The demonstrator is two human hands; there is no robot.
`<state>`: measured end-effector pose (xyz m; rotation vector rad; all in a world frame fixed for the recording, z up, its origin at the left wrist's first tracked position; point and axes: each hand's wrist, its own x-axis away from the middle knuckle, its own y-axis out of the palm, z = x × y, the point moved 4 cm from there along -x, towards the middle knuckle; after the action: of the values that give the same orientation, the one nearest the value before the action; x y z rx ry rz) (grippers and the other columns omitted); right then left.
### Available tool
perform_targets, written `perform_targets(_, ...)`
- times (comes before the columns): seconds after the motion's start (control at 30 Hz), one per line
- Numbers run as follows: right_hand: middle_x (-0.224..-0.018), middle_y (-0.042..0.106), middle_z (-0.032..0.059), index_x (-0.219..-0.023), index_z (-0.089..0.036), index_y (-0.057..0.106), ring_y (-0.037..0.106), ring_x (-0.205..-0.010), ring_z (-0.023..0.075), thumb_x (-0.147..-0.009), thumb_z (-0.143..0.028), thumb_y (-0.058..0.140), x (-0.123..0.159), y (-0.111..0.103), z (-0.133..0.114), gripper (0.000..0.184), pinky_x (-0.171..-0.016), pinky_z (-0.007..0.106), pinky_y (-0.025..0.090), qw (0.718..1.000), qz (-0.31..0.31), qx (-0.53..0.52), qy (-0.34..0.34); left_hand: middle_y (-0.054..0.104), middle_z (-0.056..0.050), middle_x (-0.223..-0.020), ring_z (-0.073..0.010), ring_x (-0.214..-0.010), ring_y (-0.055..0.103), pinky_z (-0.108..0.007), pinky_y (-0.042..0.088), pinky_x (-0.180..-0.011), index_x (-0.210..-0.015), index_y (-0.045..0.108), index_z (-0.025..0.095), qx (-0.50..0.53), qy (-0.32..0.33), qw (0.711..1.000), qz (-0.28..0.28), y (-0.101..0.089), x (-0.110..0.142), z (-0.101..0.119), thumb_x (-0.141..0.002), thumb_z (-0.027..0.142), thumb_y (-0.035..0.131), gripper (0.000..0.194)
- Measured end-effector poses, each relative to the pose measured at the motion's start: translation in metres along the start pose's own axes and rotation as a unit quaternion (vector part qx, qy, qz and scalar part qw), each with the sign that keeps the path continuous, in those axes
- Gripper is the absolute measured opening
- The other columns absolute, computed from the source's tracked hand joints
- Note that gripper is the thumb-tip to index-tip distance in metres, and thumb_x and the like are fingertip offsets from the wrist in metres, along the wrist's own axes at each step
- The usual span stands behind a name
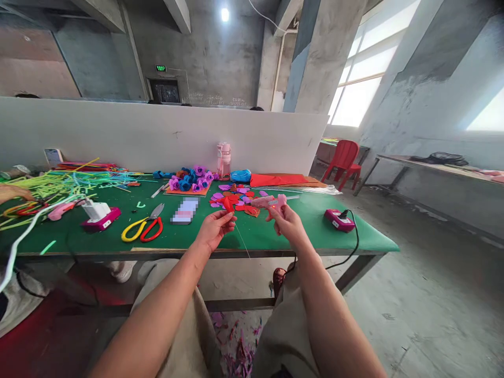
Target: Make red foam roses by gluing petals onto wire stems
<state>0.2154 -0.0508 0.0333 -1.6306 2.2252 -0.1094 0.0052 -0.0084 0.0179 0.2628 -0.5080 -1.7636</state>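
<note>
My left hand [214, 228] pinches a small red felt flower [228, 203] on a thin wire stem that hangs down past the table's edge. My right hand [287, 223] grips a pink glue gun [271, 203], whose nozzle points left at the red flower, a short gap away. Both hands hover over the front of the green table [275, 236]. A black cord runs from the glue gun down under my right wrist. Behind the hands lies a heap of red and purple felt petals [236, 199].
Yellow and red scissors [144, 227] lie left of my hands. A pink power strip [338, 219] sits at the right end. Finished purple and blue flowers [191, 181], a pink bottle [223, 157], red sheets [277, 180] stand behind. Another person's hand [13, 193] works among green pipe cleaners [51, 184].
</note>
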Motion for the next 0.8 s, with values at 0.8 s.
perform_targets(0.8, -0.093, 0.063, 0.0126, -0.078, -0.018, 0.061, 0.057, -0.094, 0.0272, -0.073, -0.036, 0.058, -0.021, -0.027, 0.042, 0.019, -0.077, 0.037, 0.042, 0.949, 0.141, 0.272, 0.079, 0.066, -0.004, -0.067, -0.0059, -0.050, 0.056, -0.017, 0.047, -0.047, -0.078, 0.065, 0.011, 0.001, 0.009, 1.000, -0.021, -0.003, 0.000, 0.002, -0.064, 0.017, 0.074, 0.017)
